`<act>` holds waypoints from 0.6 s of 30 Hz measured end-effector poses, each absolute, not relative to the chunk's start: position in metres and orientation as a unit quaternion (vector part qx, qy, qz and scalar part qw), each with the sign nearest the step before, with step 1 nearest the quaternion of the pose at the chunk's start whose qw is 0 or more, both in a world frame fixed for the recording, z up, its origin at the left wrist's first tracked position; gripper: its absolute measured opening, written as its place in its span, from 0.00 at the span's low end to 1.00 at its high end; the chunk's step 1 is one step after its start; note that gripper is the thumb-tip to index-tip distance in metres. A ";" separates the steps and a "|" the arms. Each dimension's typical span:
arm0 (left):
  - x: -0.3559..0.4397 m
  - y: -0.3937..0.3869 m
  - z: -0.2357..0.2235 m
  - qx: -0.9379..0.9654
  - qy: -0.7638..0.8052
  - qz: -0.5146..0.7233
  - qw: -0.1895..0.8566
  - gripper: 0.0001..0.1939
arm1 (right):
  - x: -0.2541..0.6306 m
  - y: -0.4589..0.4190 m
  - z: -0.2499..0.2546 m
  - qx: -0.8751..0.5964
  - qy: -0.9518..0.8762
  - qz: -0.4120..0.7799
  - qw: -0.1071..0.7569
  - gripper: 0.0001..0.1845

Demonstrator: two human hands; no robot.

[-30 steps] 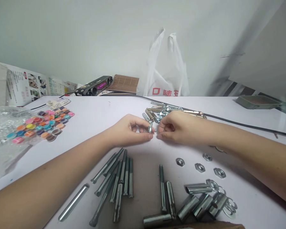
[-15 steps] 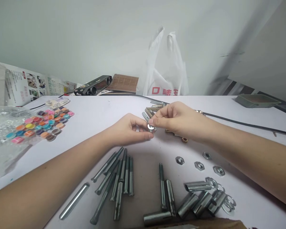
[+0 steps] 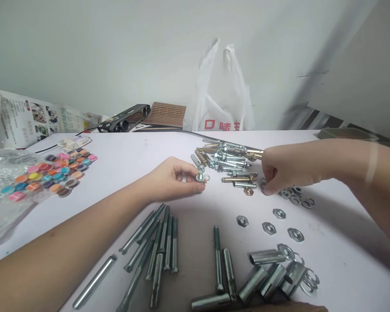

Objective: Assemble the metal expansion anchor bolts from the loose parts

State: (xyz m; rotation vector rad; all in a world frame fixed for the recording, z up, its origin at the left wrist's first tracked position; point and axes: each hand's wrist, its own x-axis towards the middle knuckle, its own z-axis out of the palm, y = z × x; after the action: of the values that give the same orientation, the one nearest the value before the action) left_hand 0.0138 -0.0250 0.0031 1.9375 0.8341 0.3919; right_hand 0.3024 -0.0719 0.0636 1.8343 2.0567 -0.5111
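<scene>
My left hand (image 3: pixel 178 177) is closed near the middle of the table, pinching a small silver bolt (image 3: pixel 200 175) between thumb and fingers. A thin washer (image 3: pixel 207 177) shows just beside its fingertips. Farther right, my right hand (image 3: pixel 284 169) reaches down to a pile of silver washers (image 3: pixel 295 200), its fingers curled together at the pile's left edge; whatever they pinch is hidden. Assembled expansion bolts (image 3: pixel 230 160), silver and brass-coloured, lie heaped between the two hands. A brass-coloured nut (image 3: pixel 248 191) rests below that heap.
Long bolts (image 3: pixel 164 234) lie at front left beside a smooth metal rod (image 3: pixel 95 281). Metal sleeves (image 3: pixel 253 284) and several hex nuts (image 3: pixel 269 228) are at front right. Colourful discs (image 3: pixel 47 173) lie on clear plastic at left. A white bag (image 3: pixel 222 95) stands behind.
My right hand has left my left hand and moved right to the washer pile, uncovering the heap of expansion bolts. My left hand has stayed nearly in place, still holding the bolt.
</scene>
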 end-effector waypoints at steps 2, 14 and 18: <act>0.014 -0.025 0.004 0.791 0.340 0.166 0.480 0.19 | 0.297 -0.073 0.062 0.630 0.717 -0.198 0.222 0.20; 0.014 -0.026 0.004 0.791 0.337 0.160 0.486 0.17 | 0.303 -0.055 0.054 0.687 0.679 -0.150 0.211 0.15; 0.014 -0.025 0.003 0.791 0.334 0.157 0.488 0.17 | 0.305 -0.058 0.060 0.662 0.709 -0.188 0.154 0.14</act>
State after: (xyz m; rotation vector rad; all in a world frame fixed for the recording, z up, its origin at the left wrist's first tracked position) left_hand 0.0136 -0.0247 0.0025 1.9239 0.8120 0.3812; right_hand 0.3046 -0.0576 0.0597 1.8964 2.0330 -0.5377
